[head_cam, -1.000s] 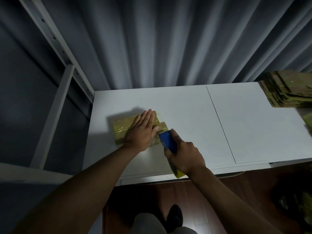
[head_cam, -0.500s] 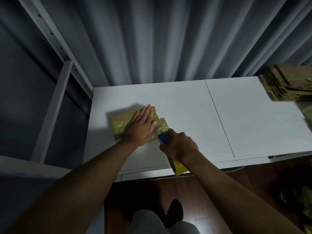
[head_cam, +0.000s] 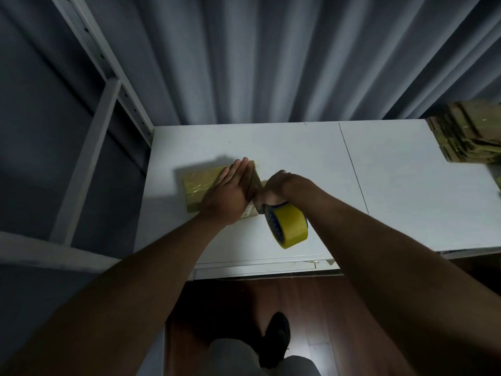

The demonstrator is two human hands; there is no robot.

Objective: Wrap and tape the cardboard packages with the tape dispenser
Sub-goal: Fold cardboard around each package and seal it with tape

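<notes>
A flat cardboard package (head_cam: 200,185), shiny with tape, lies on the left part of the white table (head_cam: 298,153). My left hand (head_cam: 230,194) presses flat on it, fingers straight and together. My right hand (head_cam: 276,189) grips the blue tape dispenser (head_cam: 271,218) at the package's right end. The dispenser's yellow tape roll (head_cam: 291,226) tilts up toward me, near the table's front. Most of the package's right half is hidden under my hands.
A stack of flattened cardboard pieces (head_cam: 471,139) sits at the table's far right. A seam (head_cam: 352,166) splits the tabletop. A white metal rack upright (head_cam: 108,66) stands at the left, grey curtains hang behind, and my shoe (head_cam: 276,337) shows on the wooden floor.
My right hand has pushed forward over the package's right end and tipped the dispenser, so the yellow roll now faces up. My left hand stays pressed on the package.
</notes>
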